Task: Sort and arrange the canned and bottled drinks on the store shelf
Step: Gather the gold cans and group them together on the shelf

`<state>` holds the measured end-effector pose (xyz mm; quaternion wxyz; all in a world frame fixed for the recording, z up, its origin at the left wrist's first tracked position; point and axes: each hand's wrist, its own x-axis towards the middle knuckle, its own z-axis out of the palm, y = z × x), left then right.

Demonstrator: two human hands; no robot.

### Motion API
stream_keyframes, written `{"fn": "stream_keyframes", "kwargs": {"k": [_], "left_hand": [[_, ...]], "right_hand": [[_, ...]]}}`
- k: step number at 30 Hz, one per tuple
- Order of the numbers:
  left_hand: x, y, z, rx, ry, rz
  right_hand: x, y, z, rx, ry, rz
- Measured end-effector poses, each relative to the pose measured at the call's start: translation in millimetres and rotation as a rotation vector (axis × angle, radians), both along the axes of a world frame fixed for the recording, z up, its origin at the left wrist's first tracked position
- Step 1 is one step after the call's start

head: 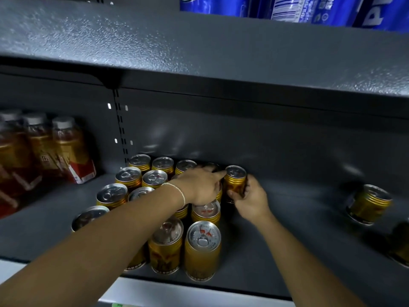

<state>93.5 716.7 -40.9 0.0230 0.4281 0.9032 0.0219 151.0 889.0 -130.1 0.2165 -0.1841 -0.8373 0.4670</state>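
Right now the right hand (251, 201) grips a short, ribbed-metal gold can (235, 183) with a silver pull-tab lid, thumb on its front and fingers curled round its far side. The can is at the back right corner of the block of matching cans (155, 179) on the dark grey speckled metal shelf (298, 218). The left hand (199, 188) reaches over the block with its index finger straight, its tip on the rim of that same can. Its other fingers curl down over the cans beneath, and I cannot tell whether they hold one. The step looks like seating this can at the end of the back row. To do it well, slide it on its base rather than lifting it, keep it upright, and ease it sideways until it touches its neighbour and lines up. The left fingertip should only steady the top, since a hard push could tip it or nudge the packed cans. Well apart to the right stands a stray can (369, 203), likely the next to bring in. Amber plastic bottles with white caps (64, 149) stand at the left, and blue cans (287, 7) sit on the level above.
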Motion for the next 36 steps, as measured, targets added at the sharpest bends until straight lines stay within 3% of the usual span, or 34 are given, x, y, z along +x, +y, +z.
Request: {"fn": "stream_keyframes", "kwargs": {"k": [9, 11, 15, 19, 24, 28, 32, 36], "left_hand": [[-2, 0, 0, -0.025, -0.017, 0.007], [-1, 2, 4, -0.044, -0.034, 0.016], [7, 14, 16, -0.034, -0.072, 0.05], [28, 43, 27, 0.068, 0.014, 0.045], [71, 108, 29, 0.163, 0.061, -0.07], [105, 160, 13, 0.281, -0.083, -0.14], [142, 211, -7, 0.337, -0.165, -0.177], [169, 249, -22, 0.351, -0.215, -0.22]], "right_hand": [[1, -4, 9, 0.211, -0.089, -0.034], [3, 0, 17, 0.169, -0.129, 0.013], [20, 25, 35, -0.127, -0.095, 0.034], [54, 71, 52, -0.07, -0.044, -0.08], [111, 124, 69, 0.121, -0.052, -0.196], [160, 160, 78, 0.346, -0.113, -0.276], [207, 194, 95, 0.6, -0.35, -0.302], [237, 220, 108, 0.726, -0.633, -0.153]]}}
